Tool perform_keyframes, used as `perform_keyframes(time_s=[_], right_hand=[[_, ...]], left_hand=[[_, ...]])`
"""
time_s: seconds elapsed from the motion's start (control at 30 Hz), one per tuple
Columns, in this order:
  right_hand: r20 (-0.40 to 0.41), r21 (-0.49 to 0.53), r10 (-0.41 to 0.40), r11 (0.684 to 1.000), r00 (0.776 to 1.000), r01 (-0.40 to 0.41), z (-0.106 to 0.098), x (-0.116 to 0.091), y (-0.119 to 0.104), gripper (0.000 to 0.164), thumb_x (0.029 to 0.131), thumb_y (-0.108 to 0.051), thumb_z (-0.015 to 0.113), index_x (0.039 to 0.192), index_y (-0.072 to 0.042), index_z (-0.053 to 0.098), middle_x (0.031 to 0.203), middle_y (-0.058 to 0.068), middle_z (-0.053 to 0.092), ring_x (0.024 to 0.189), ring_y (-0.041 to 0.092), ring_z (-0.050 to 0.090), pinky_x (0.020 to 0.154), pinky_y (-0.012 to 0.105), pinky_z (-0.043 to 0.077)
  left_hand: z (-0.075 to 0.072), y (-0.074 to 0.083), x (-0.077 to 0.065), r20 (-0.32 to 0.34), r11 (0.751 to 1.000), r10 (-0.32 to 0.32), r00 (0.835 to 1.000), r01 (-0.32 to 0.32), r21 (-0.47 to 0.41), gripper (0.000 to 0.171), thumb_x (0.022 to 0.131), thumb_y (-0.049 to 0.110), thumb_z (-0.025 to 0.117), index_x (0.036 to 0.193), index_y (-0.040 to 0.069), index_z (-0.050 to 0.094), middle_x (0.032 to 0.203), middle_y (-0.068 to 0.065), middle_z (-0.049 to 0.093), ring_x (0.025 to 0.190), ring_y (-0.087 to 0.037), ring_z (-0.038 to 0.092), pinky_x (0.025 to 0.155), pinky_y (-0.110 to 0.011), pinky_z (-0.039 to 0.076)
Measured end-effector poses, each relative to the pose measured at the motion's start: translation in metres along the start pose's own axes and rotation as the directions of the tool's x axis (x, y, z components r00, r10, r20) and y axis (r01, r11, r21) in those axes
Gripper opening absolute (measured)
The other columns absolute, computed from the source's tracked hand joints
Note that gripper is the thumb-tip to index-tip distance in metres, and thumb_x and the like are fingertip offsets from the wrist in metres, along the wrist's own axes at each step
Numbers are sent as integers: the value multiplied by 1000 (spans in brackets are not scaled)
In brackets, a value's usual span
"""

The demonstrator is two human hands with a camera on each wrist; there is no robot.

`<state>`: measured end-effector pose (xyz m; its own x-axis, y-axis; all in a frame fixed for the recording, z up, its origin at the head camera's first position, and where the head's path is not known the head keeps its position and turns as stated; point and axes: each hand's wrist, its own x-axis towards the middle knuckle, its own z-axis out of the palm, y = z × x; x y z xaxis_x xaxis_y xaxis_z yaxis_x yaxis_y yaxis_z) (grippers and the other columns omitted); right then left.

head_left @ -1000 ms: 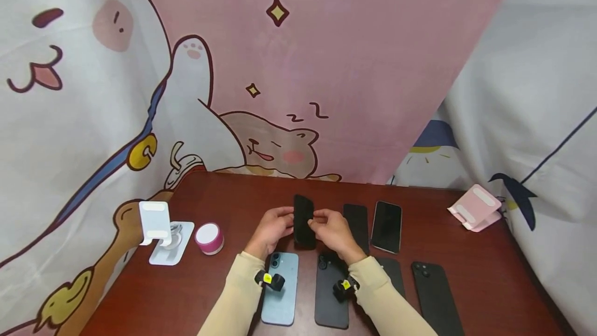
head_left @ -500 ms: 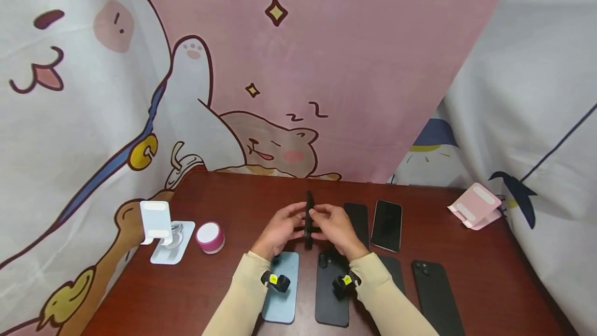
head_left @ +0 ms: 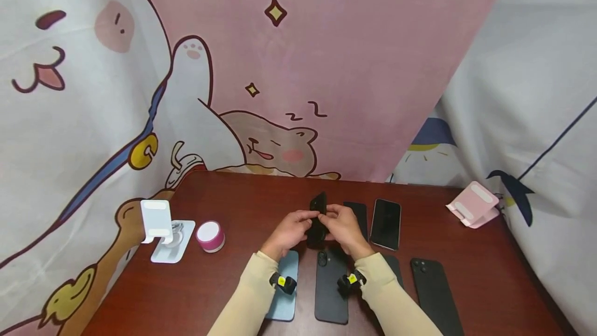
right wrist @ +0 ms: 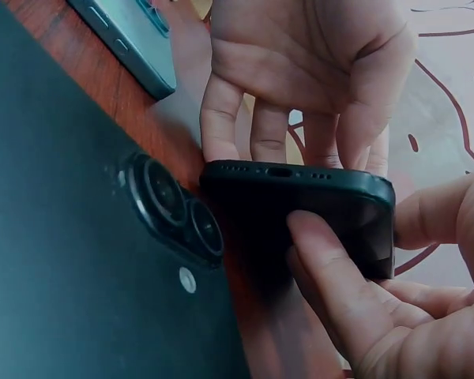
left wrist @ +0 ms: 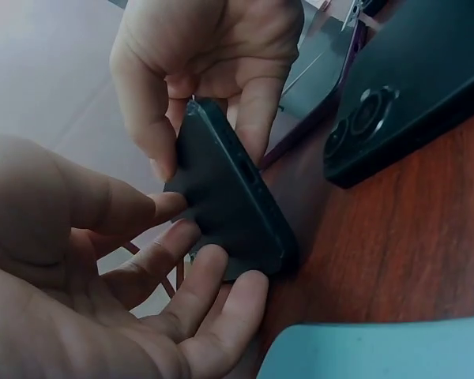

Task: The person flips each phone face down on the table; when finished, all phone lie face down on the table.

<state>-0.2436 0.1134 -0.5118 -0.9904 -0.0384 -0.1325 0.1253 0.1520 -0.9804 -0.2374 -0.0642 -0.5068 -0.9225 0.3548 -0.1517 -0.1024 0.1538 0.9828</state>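
Both hands hold a black smartphone (head_left: 318,217) upright and tilted above the table. My left hand (head_left: 291,232) has its thumb and fingers at the phone's left side. In the left wrist view several left fingertips (left wrist: 213,260) touch one broad face of the phone (left wrist: 229,205). From the other side my right hand (head_left: 344,227) grips it. In the right wrist view the right thumb (right wrist: 320,237) lies across the glossy face, below the end with the charging port (right wrist: 280,171). The left hand's fingers pass behind the phone there, so their tips are hidden.
Under the wrists lie a light blue phone (head_left: 284,299) and a dark phone (head_left: 331,294). More dark phones (head_left: 386,224) (head_left: 436,294) lie to the right. A white stand (head_left: 158,227) and a pink-and-white round tub (head_left: 210,237) stand left, a pink stand (head_left: 474,205) far right.
The phone has turned from showing its dark front, through edge-on, to an angled view facing the other way. It and both hands have shifted slightly right.
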Motion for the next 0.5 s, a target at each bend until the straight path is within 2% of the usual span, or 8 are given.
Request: perform_keyframes(time_s=[0.13,0.23,0.3,0.37,0.5], right_hand=[[-11,-8,-2,1000,1000,2,-3,-1,-7,43,100,-10,69,139,5,61,126,29,71,102,38,77,67,42,66],[-22,-11,-32,999,999,32,-5,-4,-18,41,100,-10,68,139,3,62,126,29,71,98,36,77,67,44,66],[-27,-14,-51,999,998,50,-6,-8,-26,40,100,-11,69,138,1,63,126,27,71,95,34,78,67,44,66],[-12,-12,-68,998,998,68,-5,-13,-33,41,100,-11,69,139,0,63,127,26,71,94,32,78,68,45,66],[12,-13,-83,996,996,83,-2,-20,-42,43,100,-12,69,141,-3,62,129,25,71,100,32,78,70,46,66]], left_hand=[[-3,0,1,-51,999,-4,999,2,-36,39,109,10,51,146,2,61,153,-23,54,139,-42,57,109,-63,51],[-8,-2,2,-123,992,-44,991,28,-123,41,106,13,56,146,1,58,142,-22,62,129,-37,64,106,-59,55],[-11,-3,4,-148,981,-83,985,54,-186,42,105,15,59,145,1,57,134,-21,66,120,-32,68,103,-55,58],[-13,-5,5,-132,963,-125,983,89,-253,44,105,17,61,145,1,55,130,-18,69,114,-28,70,99,-51,61],[-14,-5,6,-69,932,-158,985,126,-339,42,105,19,62,143,1,56,127,-15,72,106,-23,74,90,-43,64]])
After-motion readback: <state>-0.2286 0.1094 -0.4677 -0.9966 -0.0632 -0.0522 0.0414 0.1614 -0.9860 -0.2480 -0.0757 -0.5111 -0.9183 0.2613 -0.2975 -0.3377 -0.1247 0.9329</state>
